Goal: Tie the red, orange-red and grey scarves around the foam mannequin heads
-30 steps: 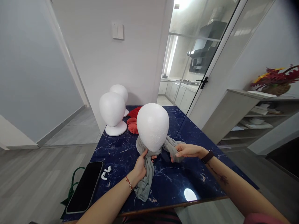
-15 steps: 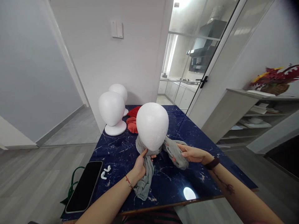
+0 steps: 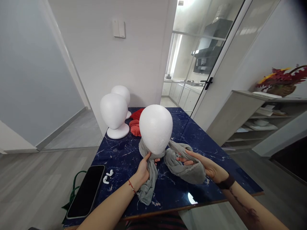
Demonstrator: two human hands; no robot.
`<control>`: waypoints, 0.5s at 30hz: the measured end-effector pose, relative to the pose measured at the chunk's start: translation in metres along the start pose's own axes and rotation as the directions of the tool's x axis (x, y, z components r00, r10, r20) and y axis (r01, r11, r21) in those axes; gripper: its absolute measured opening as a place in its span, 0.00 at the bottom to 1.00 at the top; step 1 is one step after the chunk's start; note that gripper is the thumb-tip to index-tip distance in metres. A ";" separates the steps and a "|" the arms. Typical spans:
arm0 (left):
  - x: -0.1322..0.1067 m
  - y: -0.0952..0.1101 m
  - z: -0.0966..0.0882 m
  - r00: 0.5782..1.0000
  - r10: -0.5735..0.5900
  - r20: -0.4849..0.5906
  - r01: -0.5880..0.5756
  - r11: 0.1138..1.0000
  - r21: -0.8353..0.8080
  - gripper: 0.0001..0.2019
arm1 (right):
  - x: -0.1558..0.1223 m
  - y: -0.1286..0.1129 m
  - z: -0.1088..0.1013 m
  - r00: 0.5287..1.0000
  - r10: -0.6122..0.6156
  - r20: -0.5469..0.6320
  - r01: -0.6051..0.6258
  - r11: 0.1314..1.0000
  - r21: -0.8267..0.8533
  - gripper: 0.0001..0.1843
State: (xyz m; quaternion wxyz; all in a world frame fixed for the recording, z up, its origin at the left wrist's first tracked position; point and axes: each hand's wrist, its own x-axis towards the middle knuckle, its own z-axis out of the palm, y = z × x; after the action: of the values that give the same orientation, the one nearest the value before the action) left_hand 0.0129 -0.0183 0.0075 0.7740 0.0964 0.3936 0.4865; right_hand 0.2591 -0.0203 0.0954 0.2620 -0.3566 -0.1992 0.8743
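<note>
Phone (image 3: 85, 191) on blue table (image 3: 172, 193), earbuds (image 3: 105, 180) just beside. Left foam head (image 3: 113, 110); rear foam head (image 3: 122, 92) behind it. Red cloths (image 3: 135, 128) next. Left hand (image 3: 143, 171) grasping grey scarf (image 3: 149, 188), which lies low around near foam head (image 3: 155, 126), one end on the table. Right hand (image 3: 208, 164) grasping the scarf's looped other length, right of that head.

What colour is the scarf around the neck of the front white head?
Grey scarf, best seen in the head view.
</note>
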 end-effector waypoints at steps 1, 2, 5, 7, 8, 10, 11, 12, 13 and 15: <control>0.000 0.000 0.000 1.000 0.000 -0.001 0.000 1.000 -0.001 0.16 | -0.001 0.002 0.000 0.999 -0.011 -0.046 0.011 1.000 0.000 0.13; -0.001 0.000 0.000 1.000 0.002 -0.004 -0.002 1.000 -0.003 0.15 | -0.003 0.003 0.000 0.995 -0.031 -0.090 0.030 0.999 -0.012 0.10; -0.002 0.000 0.002 1.000 0.009 -0.006 -0.009 1.000 -0.013 0.15 | -0.008 0.005 0.000 0.976 -0.132 -0.171 0.120 0.990 -0.076 0.04; -0.003 0.001 0.003 1.000 -0.002 -0.002 0.002 1.000 -0.017 0.14 | -0.012 0.004 0.002 0.962 -0.211 -0.174 0.194 0.975 -0.111 0.04; -0.003 0.001 0.003 1.000 -0.009 0.002 0.009 1.000 -0.018 0.14 | -0.014 0.004 0.003 0.954 -0.248 -0.169 0.227 0.965 -0.132 0.06; -0.003 0.001 0.003 1.000 -0.015 0.009 0.015 1.000 -0.021 0.14 | -0.016 0.004 0.005 0.942 -0.294 -0.160 0.266 0.947 -0.179 0.13; -0.002 0.001 0.003 1.000 -0.013 0.011 0.013 1.000 -0.021 0.14 | -0.017 0.005 0.006 0.939 -0.307 -0.155 0.275 0.941 -0.198 0.17; -0.002 0.001 0.003 1.000 -0.008 0.010 0.008 1.000 -0.020 0.14 | -0.016 0.005 0.007 0.939 -0.310 -0.152 0.276 0.938 -0.210 0.20; -0.002 0.001 0.003 1.000 -0.001 0.007 0.001 1.000 -0.018 0.14 | -0.016 0.006 0.009 0.940 -0.308 -0.144 0.274 0.937 -0.216 0.21; -0.002 0.001 0.003 1.000 0.007 0.001 -0.007 1.000 -0.013 0.14 | -0.014 0.008 0.012 0.948 -0.292 -0.127 0.262 0.942 -0.210 0.21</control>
State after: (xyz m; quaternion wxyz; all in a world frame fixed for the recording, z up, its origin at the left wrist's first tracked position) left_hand 0.0137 -0.0189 0.0110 0.7733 0.0932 0.3897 0.4915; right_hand 0.2565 -0.0367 0.1061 0.3623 -0.4159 -0.3090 0.7747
